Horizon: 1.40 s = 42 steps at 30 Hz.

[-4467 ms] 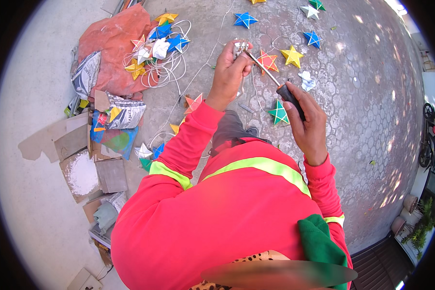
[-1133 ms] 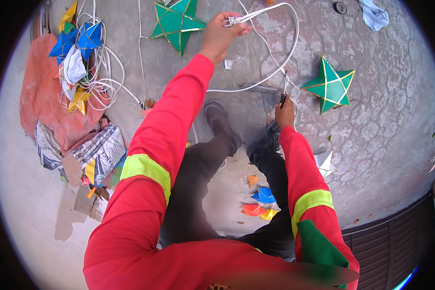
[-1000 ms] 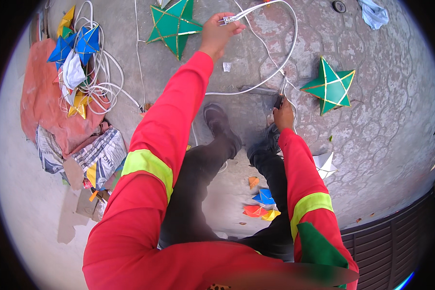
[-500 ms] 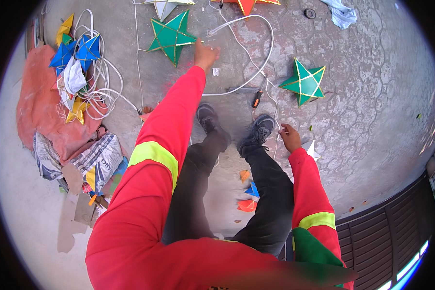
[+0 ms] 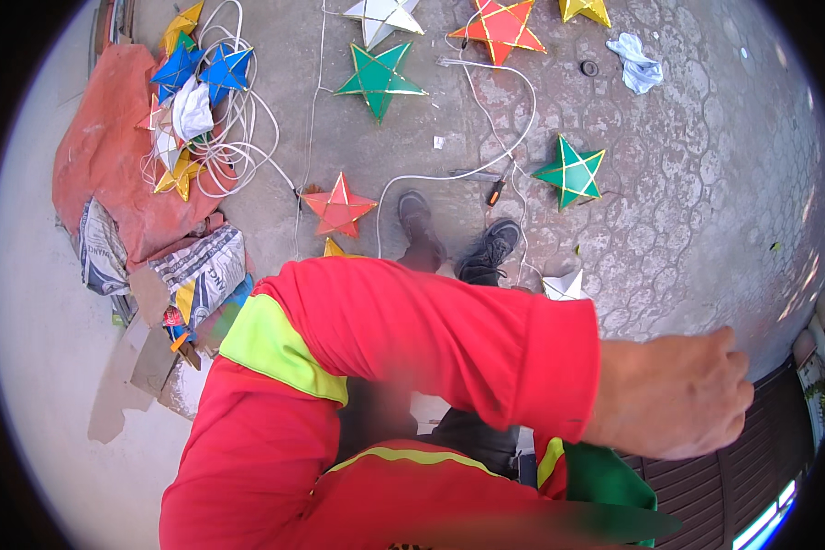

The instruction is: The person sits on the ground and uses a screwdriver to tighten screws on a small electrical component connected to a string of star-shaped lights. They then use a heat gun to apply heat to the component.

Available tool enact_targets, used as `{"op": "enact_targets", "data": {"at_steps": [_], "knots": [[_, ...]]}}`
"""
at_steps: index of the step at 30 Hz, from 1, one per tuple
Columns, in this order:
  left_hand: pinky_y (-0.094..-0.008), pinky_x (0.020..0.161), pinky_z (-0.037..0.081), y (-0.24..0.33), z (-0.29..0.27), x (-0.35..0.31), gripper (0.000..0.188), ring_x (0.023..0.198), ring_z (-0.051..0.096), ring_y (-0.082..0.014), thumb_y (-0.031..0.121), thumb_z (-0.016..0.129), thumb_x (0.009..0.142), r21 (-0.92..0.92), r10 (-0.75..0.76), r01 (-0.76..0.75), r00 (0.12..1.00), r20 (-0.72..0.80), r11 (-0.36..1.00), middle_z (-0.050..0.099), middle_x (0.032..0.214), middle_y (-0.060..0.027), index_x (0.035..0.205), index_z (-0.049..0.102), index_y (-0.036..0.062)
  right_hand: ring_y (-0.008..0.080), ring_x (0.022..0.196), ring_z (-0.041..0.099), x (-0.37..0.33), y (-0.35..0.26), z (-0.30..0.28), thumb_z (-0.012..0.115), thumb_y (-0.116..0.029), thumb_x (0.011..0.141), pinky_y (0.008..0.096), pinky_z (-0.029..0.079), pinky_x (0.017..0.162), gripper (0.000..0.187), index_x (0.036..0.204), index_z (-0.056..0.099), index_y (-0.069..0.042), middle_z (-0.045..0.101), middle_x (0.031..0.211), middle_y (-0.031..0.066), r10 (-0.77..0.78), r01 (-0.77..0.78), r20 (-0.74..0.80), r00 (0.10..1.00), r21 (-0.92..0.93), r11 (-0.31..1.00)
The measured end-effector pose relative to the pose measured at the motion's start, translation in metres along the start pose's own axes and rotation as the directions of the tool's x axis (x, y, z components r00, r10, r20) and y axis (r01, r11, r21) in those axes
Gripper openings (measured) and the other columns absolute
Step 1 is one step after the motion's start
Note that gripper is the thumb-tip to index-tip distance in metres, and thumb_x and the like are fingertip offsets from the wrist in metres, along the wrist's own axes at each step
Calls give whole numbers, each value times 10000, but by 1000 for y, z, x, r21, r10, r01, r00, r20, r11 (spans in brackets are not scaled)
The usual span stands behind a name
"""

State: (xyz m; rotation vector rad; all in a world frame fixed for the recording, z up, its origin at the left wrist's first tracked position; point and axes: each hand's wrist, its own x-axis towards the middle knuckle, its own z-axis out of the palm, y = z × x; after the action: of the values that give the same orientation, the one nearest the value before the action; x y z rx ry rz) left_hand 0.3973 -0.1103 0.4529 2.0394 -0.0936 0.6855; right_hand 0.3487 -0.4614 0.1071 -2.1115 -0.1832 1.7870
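My left hand is out at the right, its red-sleeved arm lying across my body. The back of the hand faces up and the fingers curl under, closed; whatever is in them, if anything, is hidden. My right hand is almost wholly covered by that sleeve; only a sliver of skin shows at the sleeve's upper edge, beside a white star lantern. Beyond the left arm lie a red star lantern, a green star lantern and another green star lantern. A thin white wire runs near the right-hand one.
An orange-handled screwdriver lies by a white cable. More stars, a tape roll and a pale cloth are farther off. At left, coiled cable and stars rest on a reddish cloth near sacks. A dark slatted gate stands lower right.
My left hand has swung from beside the far green star back across my body to the right, and its fingers have closed. My right hand has become covered by the left sleeve.
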Motion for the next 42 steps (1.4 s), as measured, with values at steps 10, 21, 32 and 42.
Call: {"op": "enact_targets", "data": {"at_steps": [10,21,32,42], "knots": [[-382,798,493,78,-134,27,366,958,620,-256,210,686,833,153,38,-234,652,757,960,637,1055,-97,1176,658,84,295,955,672,-211,-146,30,717,-258,897,415,533,860,357,1193,683,-61,671,1053,112,-448,627,491,747,-299,719],[-384,841,539,2,-21,-241,397,974,676,-290,147,707,896,118,-858,857,474,199,501,678,1107,-137,1272,635,41,336,868,698,-100,-121,-5,660,-212,883,463,543,752,124,878,710,-99,714,868,124,-242,708,703,668,-501,497],[-317,777,546,-402,85,-399,443,942,662,-196,216,659,980,-884,-981,468,-166,-99,10,655,1115,-95,1349,534,4,332,1189,580,342,-92,68,651,-152,865,469,533,919,297,1149,643,-67,596,1222,132,-505,363,237,830,-917,166],[-361,672,550,-626,102,-381,420,900,654,-237,334,636,1006,-983,-942,45,-281,-183,178,658,1061,-124,1180,583,-45,267,1092,591,377,-97,65,526,-128,926,403,498,878,263,1172,606,-79,596,1146,84,-553,482,517,653,-847,-223]]}}
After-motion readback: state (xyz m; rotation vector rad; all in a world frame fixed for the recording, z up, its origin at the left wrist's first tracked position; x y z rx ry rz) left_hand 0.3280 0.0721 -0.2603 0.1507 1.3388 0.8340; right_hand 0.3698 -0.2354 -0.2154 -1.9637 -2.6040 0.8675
